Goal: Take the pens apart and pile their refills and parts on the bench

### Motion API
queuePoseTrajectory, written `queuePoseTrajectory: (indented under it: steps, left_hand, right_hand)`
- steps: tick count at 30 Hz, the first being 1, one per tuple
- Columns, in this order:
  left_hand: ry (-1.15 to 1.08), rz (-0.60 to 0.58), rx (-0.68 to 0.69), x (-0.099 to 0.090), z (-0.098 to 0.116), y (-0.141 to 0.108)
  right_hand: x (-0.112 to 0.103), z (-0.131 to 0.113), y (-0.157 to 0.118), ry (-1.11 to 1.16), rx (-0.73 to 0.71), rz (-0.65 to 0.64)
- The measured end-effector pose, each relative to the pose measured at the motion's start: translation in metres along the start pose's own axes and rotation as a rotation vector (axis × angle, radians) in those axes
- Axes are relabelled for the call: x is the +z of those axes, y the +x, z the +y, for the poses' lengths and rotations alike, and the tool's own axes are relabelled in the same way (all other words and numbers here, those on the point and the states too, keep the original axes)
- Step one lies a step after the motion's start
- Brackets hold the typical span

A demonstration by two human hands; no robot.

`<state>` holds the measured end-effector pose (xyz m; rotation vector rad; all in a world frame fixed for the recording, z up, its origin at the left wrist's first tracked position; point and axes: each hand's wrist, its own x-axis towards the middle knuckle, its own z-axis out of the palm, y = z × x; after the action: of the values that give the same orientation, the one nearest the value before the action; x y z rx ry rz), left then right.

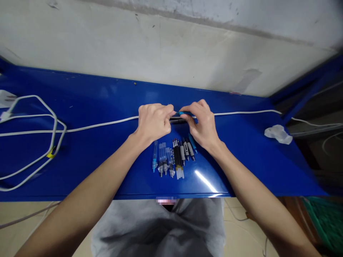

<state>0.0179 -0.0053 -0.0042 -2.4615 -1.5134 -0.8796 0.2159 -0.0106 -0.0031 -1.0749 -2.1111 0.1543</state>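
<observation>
Between my hands, above the blue table, is a blue pen piece. My right hand pinches it between thumb and fingers. My left hand is closed at its left end, with the fingertips on a small part that is hard to make out. Dark pens lie just beneath the fingers. Nearer the front edge, a row holds clear barrels, black refills with pale ends, grey grips and a blue grip. A clear barrel with a blue tip lies at its left end.
A white cable runs across the table behind the pens and passes under my hands. More white cable is looped at the left, with a yellow tag. Crumpled translucent plastic lies at the right. A pale wall stands behind.
</observation>
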Motion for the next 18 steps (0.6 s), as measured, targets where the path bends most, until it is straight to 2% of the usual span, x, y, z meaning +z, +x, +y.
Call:
queuePoseTrajectory:
  steps: [3,5,10,14,18]
  left_hand:
    - [0.003,0.007,-0.001,0.0007,-0.0017,-0.0004]
    - [0.002,0.018,0.009,0.0009,-0.0026,-0.0006]
    - [-0.014,0.024,0.017,0.0027,-0.0026,0.0001]
    - [-0.049,0.073,0.061,0.0062,-0.0043,0.0016]
    - [-0.143,0.126,0.129,0.0073,-0.0074,0.0011]
  right_hand:
    - [0.0006,0.0025,-0.0006,0.031,-0.023,0.028]
    - [0.0012,0.0030,-0.0008,0.040,-0.049,0.002]
    - [0.0018,0.0017,-0.0009,-0.091,-0.033,-0.058]
    - [0.0010,0.0043,-0.0003,-0.153,-0.005,-0.042]
    - [0.0004,0.0054,0.0004,-0.068,0.006,-0.062]
